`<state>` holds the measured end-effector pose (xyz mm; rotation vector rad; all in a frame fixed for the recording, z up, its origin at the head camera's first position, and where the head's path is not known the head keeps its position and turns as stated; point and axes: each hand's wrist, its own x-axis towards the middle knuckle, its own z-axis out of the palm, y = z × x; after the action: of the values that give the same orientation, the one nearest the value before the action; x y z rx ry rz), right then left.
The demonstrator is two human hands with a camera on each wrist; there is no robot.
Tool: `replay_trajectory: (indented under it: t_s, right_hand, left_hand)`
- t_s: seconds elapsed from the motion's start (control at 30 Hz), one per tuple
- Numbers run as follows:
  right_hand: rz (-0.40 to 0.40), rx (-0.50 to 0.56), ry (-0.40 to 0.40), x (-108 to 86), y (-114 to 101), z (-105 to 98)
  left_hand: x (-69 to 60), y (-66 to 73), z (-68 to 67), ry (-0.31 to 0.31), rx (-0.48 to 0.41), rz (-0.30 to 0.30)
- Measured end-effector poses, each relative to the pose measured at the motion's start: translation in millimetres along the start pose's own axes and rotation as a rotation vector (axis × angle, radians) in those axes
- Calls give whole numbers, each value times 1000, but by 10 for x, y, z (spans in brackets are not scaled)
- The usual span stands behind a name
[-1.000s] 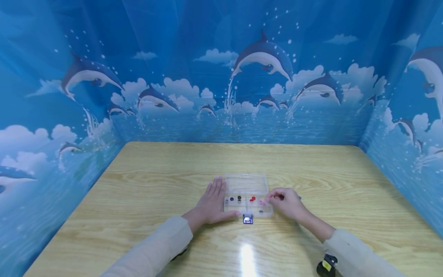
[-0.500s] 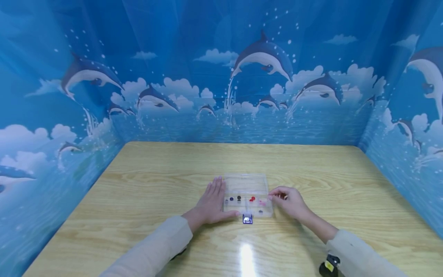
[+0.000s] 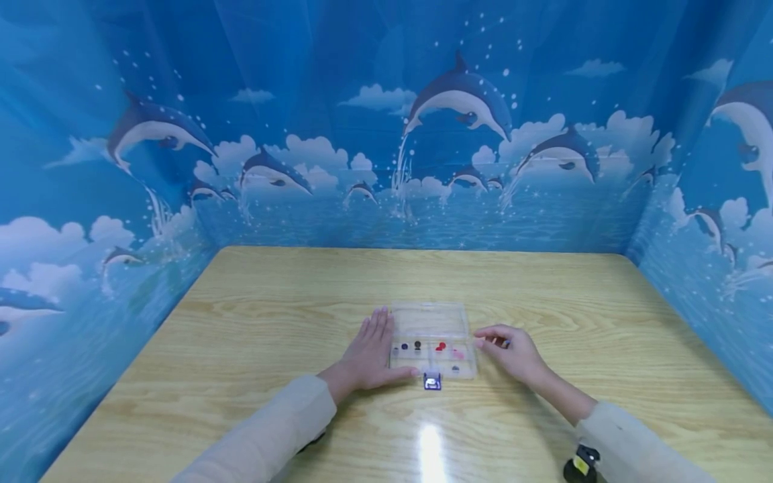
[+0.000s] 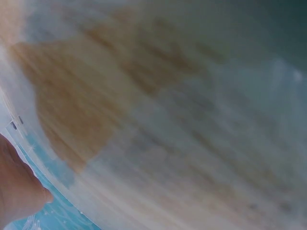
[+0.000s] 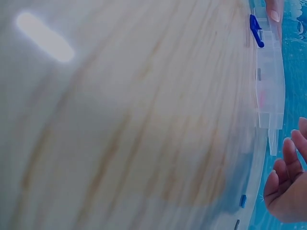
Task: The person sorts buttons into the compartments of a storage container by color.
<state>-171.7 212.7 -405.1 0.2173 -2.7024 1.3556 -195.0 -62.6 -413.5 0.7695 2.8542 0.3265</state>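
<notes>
A clear plastic compartment box (image 3: 447,362) lies with its lid (image 3: 430,319) folded back and a blue latch (image 3: 431,382) hanging at its front. Inside are small red pieces (image 3: 441,347), pink pieces (image 3: 458,354) and dark round pieces (image 3: 417,345). My left hand (image 3: 373,355) rests along the box's left side, fingers straight, thumb by the front edge. Just right of the box is my right hand (image 3: 510,352), its fingers loosely bent with nothing seen between them. A small blue piece (image 5: 243,200) lies on the table beyond that hand.
A small dark piece (image 5: 236,224) lies near the blue one in the right wrist view. The wood-grain table (image 3: 302,288) is bordered by a dolphin-print curtain (image 3: 362,134). The left wrist view shows mostly blurred table surface.
My right hand has drawn back from the pink pieces' compartment and moved right, off the box. The left hand and the box stay in place.
</notes>
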Motion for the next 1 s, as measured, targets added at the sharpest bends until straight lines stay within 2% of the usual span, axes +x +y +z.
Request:
replay_trajectory:
  t_s: [0.2,0.73,1.0]
  right_hand:
    - [10,-29,-3,0,32,-30]
    - [30,-22,-8,-59,106,-147]
    - [12,-6,-9,-78,136,-187]
  left_hand:
    - [3,-1,1,-5,1,-5]
    - [0,10,-4,-4,17,-6]
    - [3,5,3,3,18,-2]
